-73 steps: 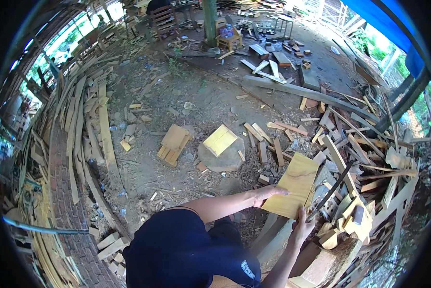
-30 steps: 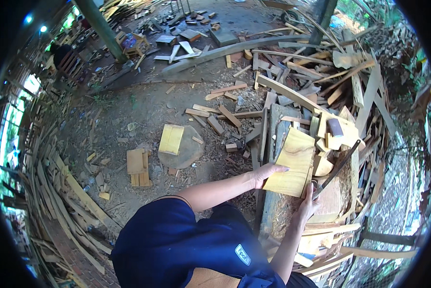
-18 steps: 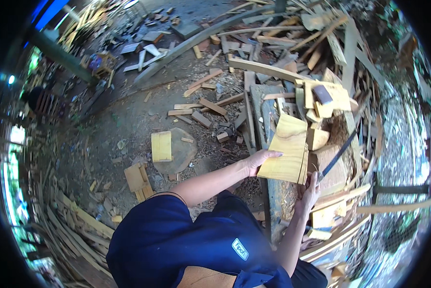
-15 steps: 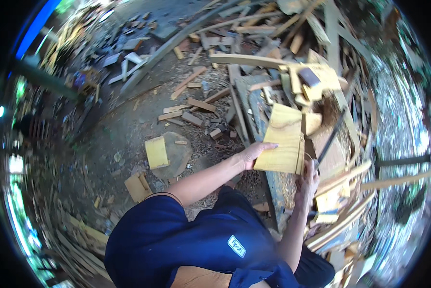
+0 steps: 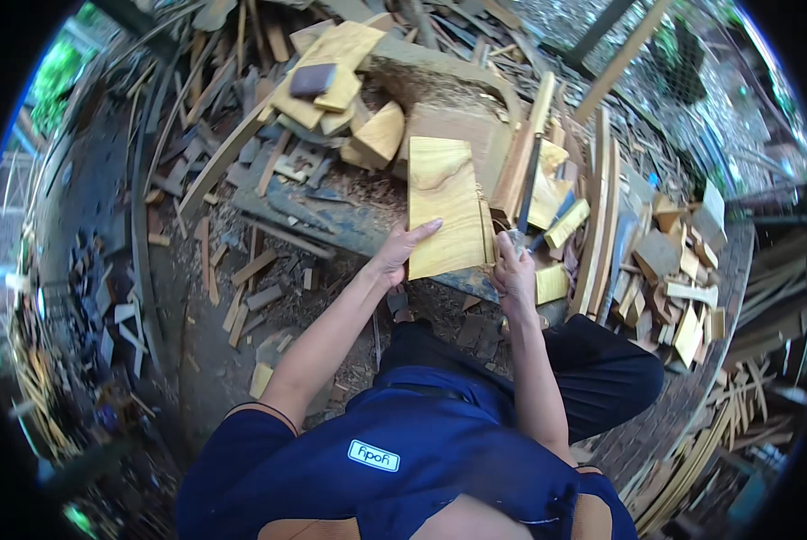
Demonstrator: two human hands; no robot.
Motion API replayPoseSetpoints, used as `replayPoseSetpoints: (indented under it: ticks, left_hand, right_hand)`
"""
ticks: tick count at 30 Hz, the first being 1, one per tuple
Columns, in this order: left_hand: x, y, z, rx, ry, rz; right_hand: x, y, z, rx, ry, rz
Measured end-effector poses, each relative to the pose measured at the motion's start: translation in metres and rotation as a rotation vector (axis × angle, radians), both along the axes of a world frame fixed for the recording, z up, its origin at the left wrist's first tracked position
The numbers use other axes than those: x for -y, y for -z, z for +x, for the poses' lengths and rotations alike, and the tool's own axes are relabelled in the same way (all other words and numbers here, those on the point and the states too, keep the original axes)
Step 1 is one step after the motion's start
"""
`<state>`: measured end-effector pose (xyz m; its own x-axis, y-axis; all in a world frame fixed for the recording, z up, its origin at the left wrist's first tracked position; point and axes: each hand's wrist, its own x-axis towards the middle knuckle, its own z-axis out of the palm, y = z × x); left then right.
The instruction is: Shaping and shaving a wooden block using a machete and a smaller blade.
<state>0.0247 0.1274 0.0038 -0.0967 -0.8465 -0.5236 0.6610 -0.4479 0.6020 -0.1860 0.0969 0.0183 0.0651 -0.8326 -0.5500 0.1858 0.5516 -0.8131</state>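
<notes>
My left hand [image 5: 394, 255] grips the left edge of a flat yellow wooden board [image 5: 444, 202], thumb on its upper face. The board is held up over the workbench [image 5: 318, 220], with thin slivers or cut pieces standing along its right edge. On the other side, my right hand [image 5: 514, 281] is closed around a long, narrow dark tool [image 5: 529, 184], its shaft pointing away from me. The fingers hide the tool's grip, so I cannot tell its exact kind. The right fingertips are close to the board's lower right corner.
Yellow wood offcuts [image 5: 381, 135] and a dark purplish block [image 5: 313, 81] lie at the bench's far left. A large hollowed wooden block [image 5: 448, 121] sits beyond the board. Long planks [image 5: 595, 225] lie on the right, beside heaped scraps [image 5: 669, 256]. Wood pieces [image 5: 255, 267] litter the floor at left.
My view has turned to the right, bringing the bench in front of me. The board and dark tool have swung round with my hands, both still held.
</notes>
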Motion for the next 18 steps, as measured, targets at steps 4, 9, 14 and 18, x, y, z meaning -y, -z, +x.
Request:
replayPoseSetpoints:
  ticks: [4,9,14,18]
  left_hand:
    - [0.018,0.002,-0.010,0.041,0.076,-0.009]
    - [0.034,0.002,-0.012,0.053,0.112,0.008]
    - [0.037,0.008,-0.003,-0.085,0.078,0.004]
    - [0.046,0.012,0.002,-0.280,0.025,0.090]
  right_hand:
    - [-0.005,-0.003,-0.005,-0.016,0.035,0.051]
    - [0.000,-0.003,-0.014,0.109,0.090,0.013]
    - [0.008,-0.021,-0.017,0.201,0.039,-0.046]
    - [0.017,-0.039,-0.017,0.338,-0.012,-0.062]
